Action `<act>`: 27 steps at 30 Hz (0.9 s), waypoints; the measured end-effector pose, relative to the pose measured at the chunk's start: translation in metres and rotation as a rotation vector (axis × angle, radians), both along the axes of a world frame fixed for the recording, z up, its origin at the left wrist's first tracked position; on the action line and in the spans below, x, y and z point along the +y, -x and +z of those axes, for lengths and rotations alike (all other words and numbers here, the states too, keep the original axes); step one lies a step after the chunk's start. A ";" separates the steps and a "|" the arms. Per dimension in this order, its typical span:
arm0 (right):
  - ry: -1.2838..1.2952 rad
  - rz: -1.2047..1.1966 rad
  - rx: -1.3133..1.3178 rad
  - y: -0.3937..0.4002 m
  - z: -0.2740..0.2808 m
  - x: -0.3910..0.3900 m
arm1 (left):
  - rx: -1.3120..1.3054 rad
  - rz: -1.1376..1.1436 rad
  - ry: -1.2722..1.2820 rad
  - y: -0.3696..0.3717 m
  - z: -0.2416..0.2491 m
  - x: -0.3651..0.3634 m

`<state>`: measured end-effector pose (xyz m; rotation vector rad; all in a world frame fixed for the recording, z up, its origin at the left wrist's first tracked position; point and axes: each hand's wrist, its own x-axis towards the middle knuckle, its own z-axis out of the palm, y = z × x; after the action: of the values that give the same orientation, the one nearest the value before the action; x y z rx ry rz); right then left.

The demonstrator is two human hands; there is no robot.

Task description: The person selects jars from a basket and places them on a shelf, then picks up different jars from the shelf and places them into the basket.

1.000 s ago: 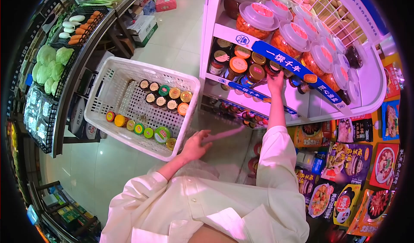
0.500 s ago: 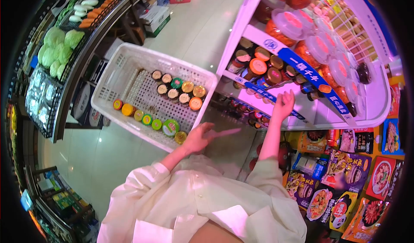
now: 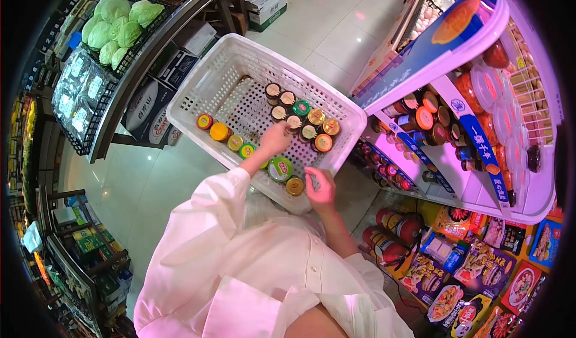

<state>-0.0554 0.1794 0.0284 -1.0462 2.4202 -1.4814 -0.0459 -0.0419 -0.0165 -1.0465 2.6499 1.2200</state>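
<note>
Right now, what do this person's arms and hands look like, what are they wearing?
Both arms are covered by long, loose sleeves of a pale cream button-up shirt, ending at the wrists. The left hand and right hand are bare: no gloves, and no rings or watch that I can make out.

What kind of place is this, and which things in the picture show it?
Most likely a grocery shop or supermarket. A white shelf unit holds rows of sauce jars, a produce stand carries cabbages, and the person's hands reach into a white basket of small jars.
</note>
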 end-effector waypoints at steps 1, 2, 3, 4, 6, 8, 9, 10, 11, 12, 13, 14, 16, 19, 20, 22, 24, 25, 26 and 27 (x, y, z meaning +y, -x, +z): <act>-0.046 0.014 -0.004 -0.004 -0.004 -0.006 | -0.037 0.039 0.054 0.004 -0.005 -0.020; -0.032 0.005 -0.041 -0.009 -0.006 -0.010 | -0.091 0.017 0.106 0.007 -0.011 -0.040; -0.063 0.008 0.033 -0.011 -0.011 -0.013 | -0.064 0.030 0.145 0.009 -0.015 -0.056; -0.096 0.010 0.104 -0.014 -0.015 -0.016 | -0.040 0.042 0.182 0.011 -0.019 -0.070; -0.153 0.012 0.194 -0.018 -0.020 -0.019 | -0.100 0.015 0.219 0.023 -0.030 -0.097; -0.197 0.014 0.235 -0.019 -0.020 -0.022 | -0.057 -0.051 0.307 0.034 -0.043 -0.117; -0.200 0.014 0.223 -0.018 -0.017 -0.024 | -0.035 -0.085 0.350 0.041 -0.048 -0.123; -0.204 0.015 0.208 -0.018 -0.013 -0.026 | -0.052 -0.128 0.384 0.047 -0.053 -0.128; -0.207 0.015 0.192 -0.017 -0.012 -0.026 | -0.069 -0.171 0.420 0.053 -0.059 -0.132; -0.202 0.010 0.203 -0.017 -0.013 -0.026 | -0.085 -0.214 0.456 0.059 -0.065 -0.137; -0.195 0.003 0.214 -0.018 -0.014 -0.026 | -0.102 -0.257 0.495 0.065 -0.072 -0.142; -0.187 -0.004 0.226 -0.018 -0.016 -0.026 | -0.129 -0.289 0.513 0.072 -0.078 -0.145; -0.202 -0.006 0.198 -0.017 -0.009 -0.029 | -0.213 -0.330 0.518 0.082 -0.079 -0.149; -0.213 -0.005 0.186 -0.017 -0.009 -0.029 | -0.328 -0.381 0.490 0.094 -0.082 -0.154; -0.214 -0.003 0.187 -0.017 -0.010 -0.028 | -0.334 -0.392 0.494 0.094 -0.083 -0.154; -0.218 -0.002 0.176 -0.016 -0.009 -0.029 | -0.360 -0.416 0.516 0.097 -0.093 -0.157; -0.222 0.003 0.162 -0.015 -0.008 -0.030 | -0.324 -0.388 0.488 0.097 -0.104 -0.158; -0.225 0.007 0.154 -0.015 -0.008 -0.029 | -0.307 -0.374 0.472 0.096 -0.110 -0.158; -0.228 0.014 0.146 -0.016 -0.008 -0.029 | -0.276 -0.362 0.470 0.093 -0.117 -0.157; -0.231 0.015 0.150 -0.015 -0.007 -0.029 | -0.247 -0.348 0.469 0.088 -0.119 -0.156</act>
<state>-0.0400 0.1508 0.0218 -1.1569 2.5991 -1.1211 -0.1341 -0.1977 -0.1353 -0.6665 2.8100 0.3880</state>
